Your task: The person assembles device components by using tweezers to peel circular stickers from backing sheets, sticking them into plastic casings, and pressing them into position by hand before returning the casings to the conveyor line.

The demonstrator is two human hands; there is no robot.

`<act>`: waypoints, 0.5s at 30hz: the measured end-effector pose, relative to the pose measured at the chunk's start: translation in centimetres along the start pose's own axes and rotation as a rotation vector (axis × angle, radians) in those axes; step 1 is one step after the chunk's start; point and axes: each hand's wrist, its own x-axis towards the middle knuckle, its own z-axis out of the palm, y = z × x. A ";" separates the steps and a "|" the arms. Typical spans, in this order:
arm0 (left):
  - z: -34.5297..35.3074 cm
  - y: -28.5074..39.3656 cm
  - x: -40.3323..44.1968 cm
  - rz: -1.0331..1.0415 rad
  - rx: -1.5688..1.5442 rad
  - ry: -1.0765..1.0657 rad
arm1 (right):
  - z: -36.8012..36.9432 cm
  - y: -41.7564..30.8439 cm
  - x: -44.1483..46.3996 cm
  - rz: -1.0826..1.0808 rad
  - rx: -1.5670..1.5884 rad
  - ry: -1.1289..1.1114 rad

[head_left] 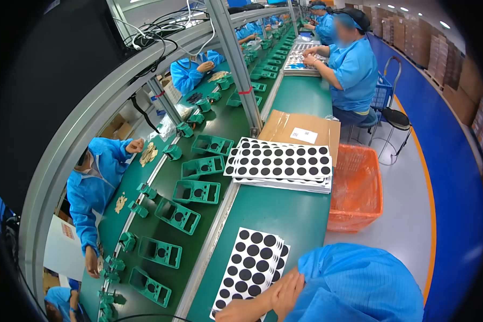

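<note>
Neither my left hand nor my right hand can be made out as my own in the head view. At the bottom right a person in a blue cap (pixel 359 279) bends low over the green table. That person's hands (pixel 287 294) are together against the cap's front edge, and a bare forearm (pixel 247 309) lies across the near sheets. These white sheets (pixel 245 263) carry rows of black round stickers and lie in a fanned stack. Farther up the table a thicker stack of sticker sheets (pixel 279 161) rests partly on brown cardboard (pixel 284 121).
Green plastic housings (pixel 197 191) line the dark green conveyor (pixel 209 214), with smaller green parts (pixel 127 241) along its far side. An orange basket (pixel 354 185) stands beside the table. Co-workers in blue sit on both sides. A metal post (pixel 233 64) rises from the line.
</note>
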 end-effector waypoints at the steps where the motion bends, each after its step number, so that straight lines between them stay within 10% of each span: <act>1: 0.4 -0.1 0.2 0.020 -0.015 0.008 | 0.3 0.8 -0.6 0.031 0.030 -0.074; 10: 1.9 -0.8 0.5 0.143 -0.107 0.053 | -2.2 -4.5 0.7 -0.037 -0.037 0.100; 15: 1.8 -0.1 -0.5 0.166 -0.148 0.052 | -3.4 -6.2 1.0 0.340 0.095 0.034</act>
